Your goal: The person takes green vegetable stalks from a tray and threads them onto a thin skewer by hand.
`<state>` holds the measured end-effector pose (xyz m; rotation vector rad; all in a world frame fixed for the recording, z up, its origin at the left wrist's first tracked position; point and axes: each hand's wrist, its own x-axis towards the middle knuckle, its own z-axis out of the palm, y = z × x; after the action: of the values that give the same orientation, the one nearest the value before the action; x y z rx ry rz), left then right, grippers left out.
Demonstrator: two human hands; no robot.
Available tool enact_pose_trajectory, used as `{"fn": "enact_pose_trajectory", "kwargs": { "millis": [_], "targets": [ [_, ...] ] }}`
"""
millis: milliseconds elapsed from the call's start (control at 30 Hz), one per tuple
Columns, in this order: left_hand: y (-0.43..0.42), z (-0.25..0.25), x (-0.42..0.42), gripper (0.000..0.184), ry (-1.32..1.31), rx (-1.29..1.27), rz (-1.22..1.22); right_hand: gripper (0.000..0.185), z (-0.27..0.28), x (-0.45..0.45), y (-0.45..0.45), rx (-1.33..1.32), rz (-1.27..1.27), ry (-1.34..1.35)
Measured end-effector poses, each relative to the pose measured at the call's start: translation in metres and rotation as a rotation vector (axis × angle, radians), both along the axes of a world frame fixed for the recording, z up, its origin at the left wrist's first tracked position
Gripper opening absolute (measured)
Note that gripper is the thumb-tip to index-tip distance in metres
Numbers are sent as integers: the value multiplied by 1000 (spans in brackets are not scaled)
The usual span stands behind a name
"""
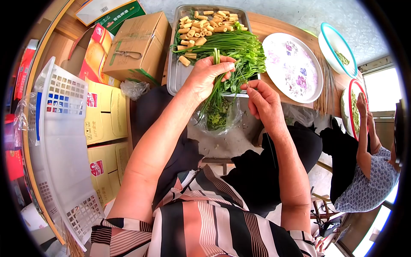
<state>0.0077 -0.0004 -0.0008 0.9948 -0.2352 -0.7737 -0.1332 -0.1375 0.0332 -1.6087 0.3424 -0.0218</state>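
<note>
My left hand point(203, 77) is closed around a bunch of leafy green herbs point(216, 88), the cut stem ends poking up above the thumb and the leaves hanging down. Close by on the right, the fingertips of my right hand point(262, 100) pinch a thin herb sprig at the side of the bunch. Behind both hands lies a metal tray point(170, 81) with a heap of long green stems and leaves point(233, 47) and many short tan rolled pieces point(201, 29). Beneath the bunch sits a clear plastic bag point(233, 115) with leafy greens inside.
Right of the tray is a round white flowered tray point(293, 68), then a bundle of thin sticks point(326, 92). A blue-rimmed basin point(338, 49) and a red-rimmed basin point(349, 107) stand beyond, beside another person point(366, 180). Cardboard boxes point(135, 47) and a white plastic basket point(60, 141) are left.
</note>
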Motion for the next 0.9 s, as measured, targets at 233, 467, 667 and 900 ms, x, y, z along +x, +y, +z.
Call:
{"fn": "enact_pose_trajectory", "kwargs": {
  "millis": [233, 467, 667, 900],
  "targets": [
    [3, 5, 2, 18, 33, 2, -28, 17, -4, -1, 0, 8, -2, -25],
    [6, 2, 6, 22, -15, 27, -108, 18, -5, -3, -2, -34, 20, -35],
    [7, 1, 6, 21, 23, 23, -134, 15, -1, -4, -1, -20, 11, -17],
    [8, 2, 8, 21, 57, 14, -186, 15, -1, -5, -2, -28, 21, -19]
  ]
}}
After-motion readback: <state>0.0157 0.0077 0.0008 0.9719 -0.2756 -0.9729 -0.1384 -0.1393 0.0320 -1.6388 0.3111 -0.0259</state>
